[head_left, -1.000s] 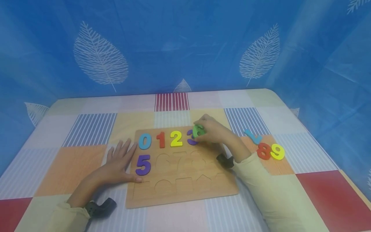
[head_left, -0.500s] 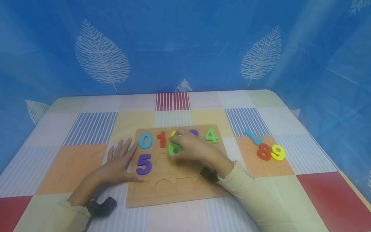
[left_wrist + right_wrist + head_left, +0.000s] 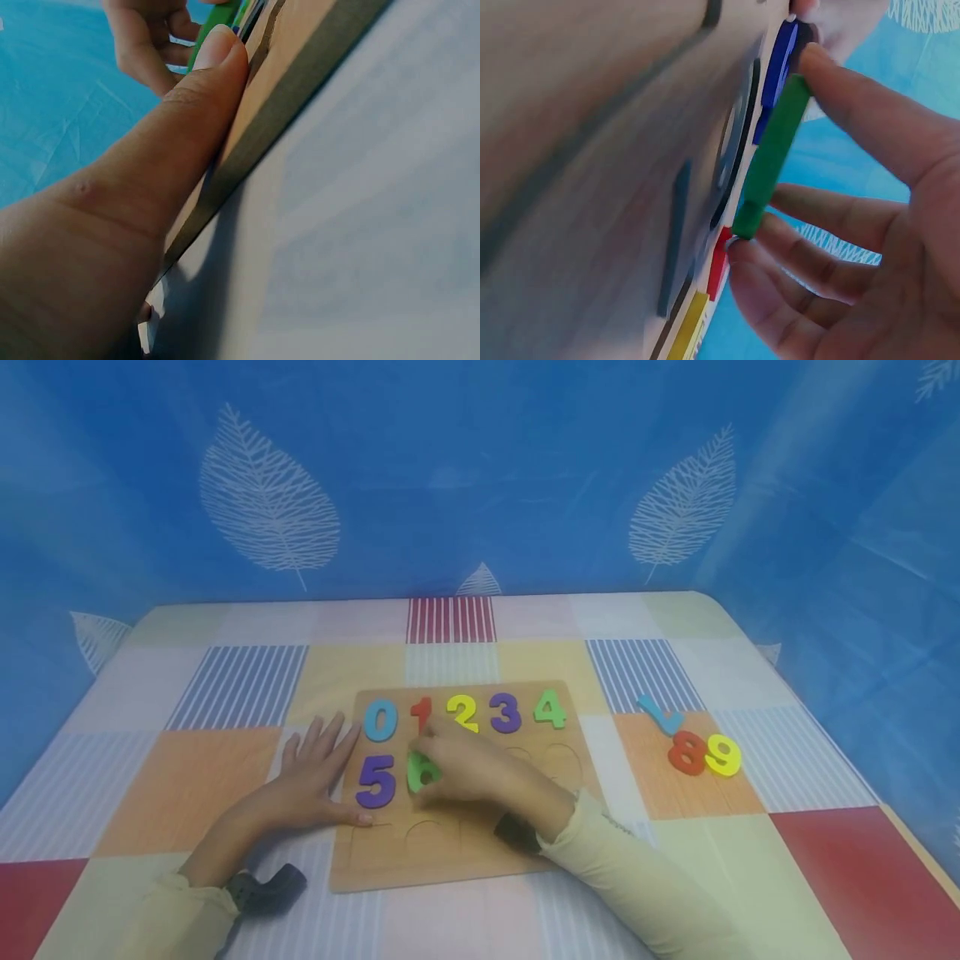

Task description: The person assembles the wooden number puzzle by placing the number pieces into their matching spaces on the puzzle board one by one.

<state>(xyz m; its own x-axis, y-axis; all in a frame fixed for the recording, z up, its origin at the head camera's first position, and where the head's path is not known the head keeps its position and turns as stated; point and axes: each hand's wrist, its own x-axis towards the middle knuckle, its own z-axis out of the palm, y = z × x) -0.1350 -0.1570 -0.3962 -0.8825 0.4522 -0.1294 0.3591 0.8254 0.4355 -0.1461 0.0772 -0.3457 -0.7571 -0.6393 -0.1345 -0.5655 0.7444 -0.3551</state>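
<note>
My right hand (image 3: 468, 766) pinches a green number 6 (image 3: 422, 772) between thumb and fingertips, just right of the purple 5 (image 3: 377, 782) on the wooden number board (image 3: 405, 872). In the right wrist view the green 6 (image 3: 772, 157) stands tilted, close over the board's surface. My left hand (image 3: 313, 781) lies with fingers spread at the board's left edge, and its thumb (image 3: 202, 90) rests on the board's face. Along the top row sit a blue 0 (image 3: 380, 720), a red 1 (image 3: 422, 712), a yellow 2 (image 3: 462, 712), a purple 3 (image 3: 506, 713) and a green 4 (image 3: 551, 709).
Right of the board, a blue 7 (image 3: 660, 716), a red 8 (image 3: 687, 752) and a yellow 9 (image 3: 723, 755) lie on the patchwork tablecloth (image 3: 817, 852). A blue leaf-print curtain (image 3: 480, 485) hangs behind the table.
My right hand has carried the green 6 leftward and nearer, from over the purple 3 to beside the purple 5, uncovering the 3 and green 4. My left hand has stayed in place.
</note>
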